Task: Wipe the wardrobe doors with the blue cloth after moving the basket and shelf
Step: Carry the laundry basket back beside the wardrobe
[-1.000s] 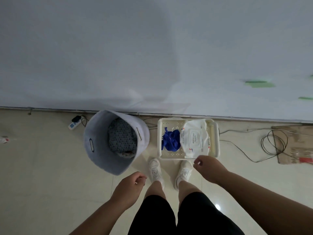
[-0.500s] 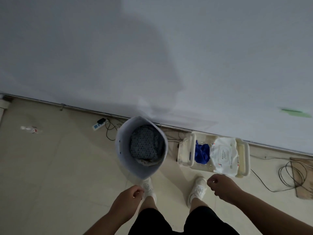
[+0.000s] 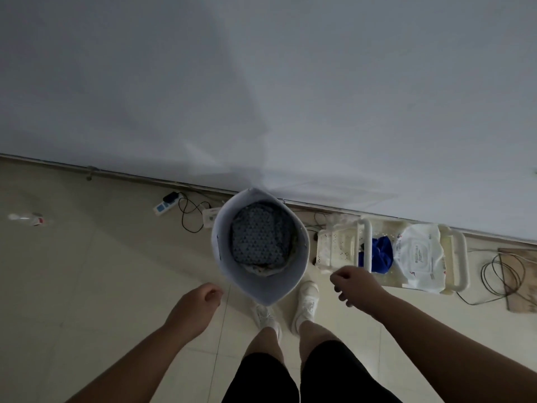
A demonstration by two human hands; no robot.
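A grey fabric basket (image 3: pixel 261 289) with patterned cloth inside stands on the floor right in front of my feet, against the white wardrobe doors (image 3: pixel 261 97). To its right stands a low cream plastic shelf (image 3: pixel 459 257); the crumpled blue cloth (image 3: pixel 379 255) and a white wipes pack (image 3: pixel 418 254) lie on it. My left hand (image 3: pixel 197 309) hangs just left of the basket, fingers loosely curled, holding nothing. My right hand (image 3: pixel 356 286) hovers between the basket and the shelf, fingers half curled, not touching either.
A power strip (image 3: pixel 164 205) and black cables (image 3: pixel 191 213) lie on the tiled floor behind the basket on its left side. More coiled cable (image 3: pixel 505 274) and a piece of cardboard (image 3: pixel 523 286) lie at the far right. Small litter (image 3: pixel 27 219) sits at the far left.
I have stepped to the left: the basket now sits straight ahead of my feet and the shelf has shifted to the right. Both hands stay empty, lowered on either side of the basket.
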